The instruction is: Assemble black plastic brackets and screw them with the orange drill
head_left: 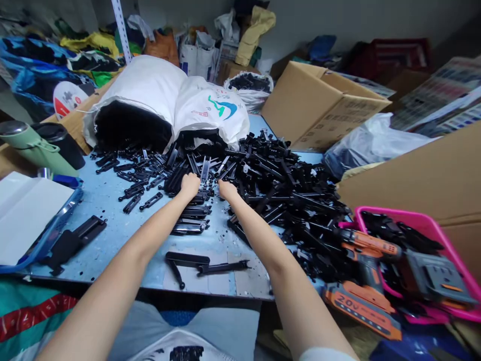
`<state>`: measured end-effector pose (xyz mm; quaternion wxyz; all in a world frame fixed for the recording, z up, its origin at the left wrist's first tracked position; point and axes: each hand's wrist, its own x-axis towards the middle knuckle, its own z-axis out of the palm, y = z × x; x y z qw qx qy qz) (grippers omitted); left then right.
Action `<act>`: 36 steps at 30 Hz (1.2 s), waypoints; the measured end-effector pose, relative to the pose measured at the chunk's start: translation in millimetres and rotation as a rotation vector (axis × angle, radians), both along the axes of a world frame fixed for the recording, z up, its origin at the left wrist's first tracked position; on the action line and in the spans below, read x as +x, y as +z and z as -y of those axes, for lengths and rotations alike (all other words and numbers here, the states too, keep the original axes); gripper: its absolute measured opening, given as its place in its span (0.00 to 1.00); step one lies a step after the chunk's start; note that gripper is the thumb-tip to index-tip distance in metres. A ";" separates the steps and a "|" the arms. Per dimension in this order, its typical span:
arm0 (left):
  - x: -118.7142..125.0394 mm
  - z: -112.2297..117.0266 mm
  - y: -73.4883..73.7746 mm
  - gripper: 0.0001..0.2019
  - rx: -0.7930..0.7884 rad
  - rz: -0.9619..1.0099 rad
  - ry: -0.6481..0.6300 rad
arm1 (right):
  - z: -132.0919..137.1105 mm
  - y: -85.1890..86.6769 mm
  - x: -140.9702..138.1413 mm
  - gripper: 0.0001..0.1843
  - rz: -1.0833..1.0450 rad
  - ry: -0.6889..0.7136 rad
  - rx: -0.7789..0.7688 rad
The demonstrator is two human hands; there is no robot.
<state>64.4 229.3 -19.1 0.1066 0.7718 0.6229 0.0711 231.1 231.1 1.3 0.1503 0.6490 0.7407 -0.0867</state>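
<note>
Both my arms reach forward over the blue table. My left hand (191, 185) is closed, fingers curled, at a row of stacked long black plastic parts (191, 226). My right hand (227, 190) is also closed, at the left edge of a big heap of black plastic parts (296, 200). Whatever either hand grips is hidden by the fingers. Just beyond and between them lies a black part with a shiny grey face (205, 168). Nearer me, a few loose black arm-shaped pieces (188, 259) rest on the table's front.
Two white sacks (210, 108) spill black parts at the back. An orange cordless drill (366, 265) and a pink basket (432, 225) are at right. A cardboard box (300, 105) stands behind the heap. A green tumbler (33, 145) and a blue tray (67, 210) are left.
</note>
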 end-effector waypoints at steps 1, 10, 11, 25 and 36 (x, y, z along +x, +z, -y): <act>-7.0 0.5 -0.8 0.12 0.001 -0.006 0.027 | 0.1 -3.2 5.4 0.21 -0.006 0.010 0.001; 36.4 -9.9 1.3 0.11 -0.110 0.063 0.016 | 16.0 -10.5 12.1 0.18 -0.100 0.064 0.115; 44.3 -12.3 1.6 0.11 -0.126 0.068 0.048 | 17.9 -8.2 12.0 0.16 -0.114 0.076 0.131; -59.3 118.6 32.7 0.09 0.364 0.637 0.208 | 146.7 17.9 35.7 0.13 -0.995 0.169 0.152; -82.1 282.5 -17.9 0.09 0.406 0.723 0.293 | 221.9 17.2 22.0 0.04 -0.727 0.325 -0.060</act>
